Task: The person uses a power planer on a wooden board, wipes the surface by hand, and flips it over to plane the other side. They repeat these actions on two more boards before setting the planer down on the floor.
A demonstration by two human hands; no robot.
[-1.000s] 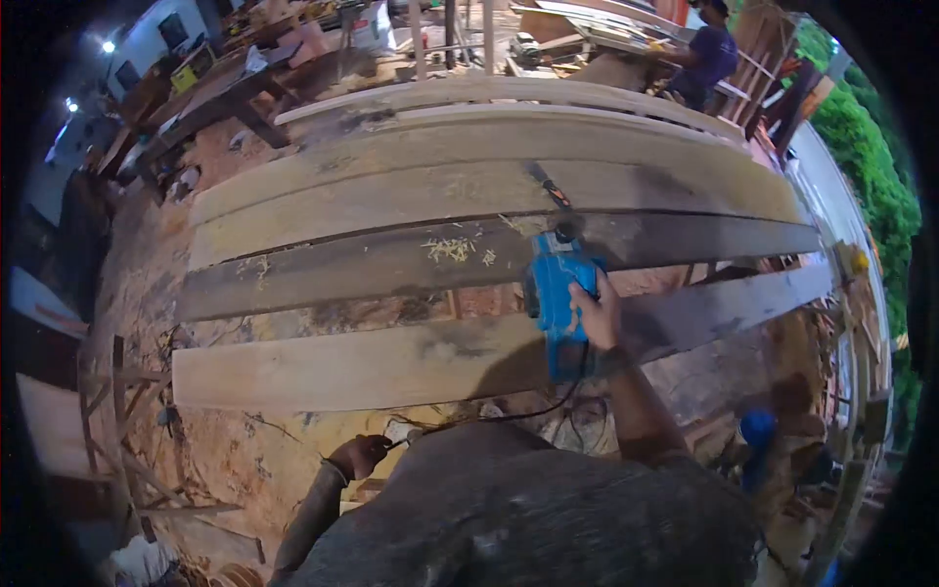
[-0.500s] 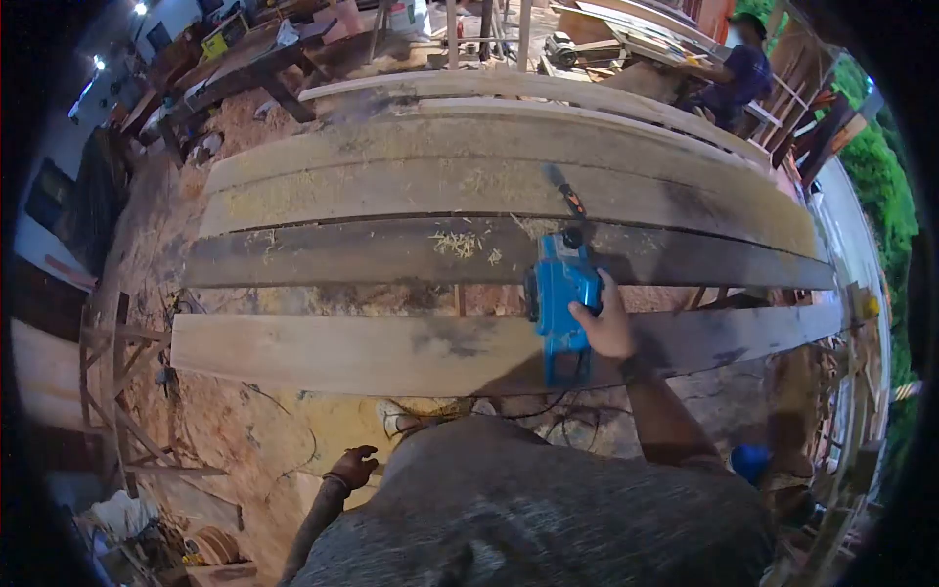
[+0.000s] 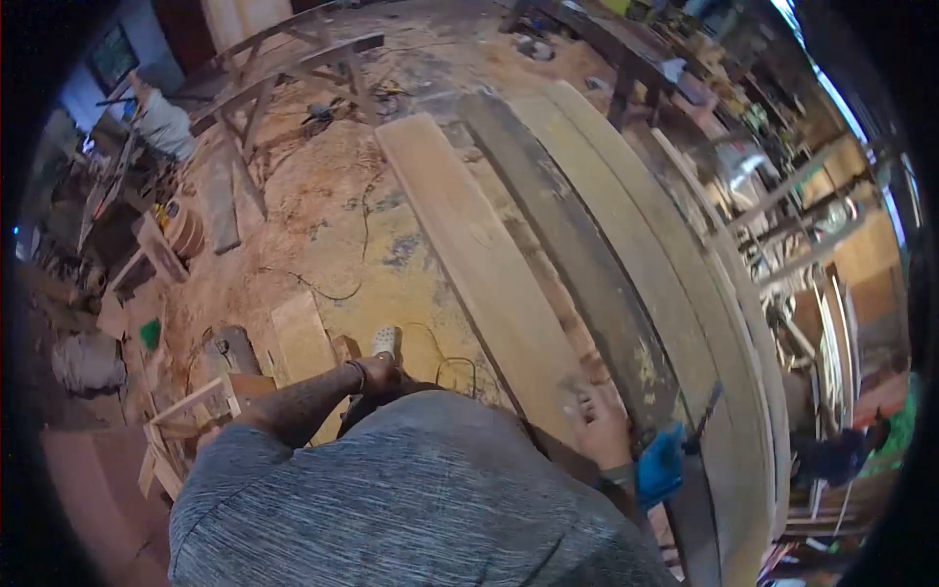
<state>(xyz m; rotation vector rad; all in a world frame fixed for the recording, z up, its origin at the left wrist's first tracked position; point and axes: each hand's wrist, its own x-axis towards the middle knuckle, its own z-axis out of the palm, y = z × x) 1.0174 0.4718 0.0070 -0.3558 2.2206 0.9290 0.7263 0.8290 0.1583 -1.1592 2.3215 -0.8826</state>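
Observation:
My right hand [image 3: 602,428] is off the planer, fingers apart, over the near end of the pale plank [image 3: 469,230]. Just right of its wrist, the blue electric planer [image 3: 662,467] rests on the boards, partly hidden by my arm. A slim dark hand tool [image 3: 711,403] lies beyond the planer on the neighbouring boards. At my waist, above the sawdust-covered floor, is my left hand [image 3: 381,374], its fingers mostly hidden from this angle. Wood shavings [image 3: 646,364] are scattered on the dark board [image 3: 577,225].
Wooden trestles [image 3: 254,103] stand at the back left, and a heavy dark bench [image 3: 626,64] at the back right. A cable [image 3: 367,220] snakes over the floor. A small wooden frame [image 3: 201,406] is at my left. Another person [image 3: 831,458] is at the far right.
My view has swung left, so the planks now run away from me. My right hand has let go of the planer, which stays on the boards. My left hand has come closer to my waist.

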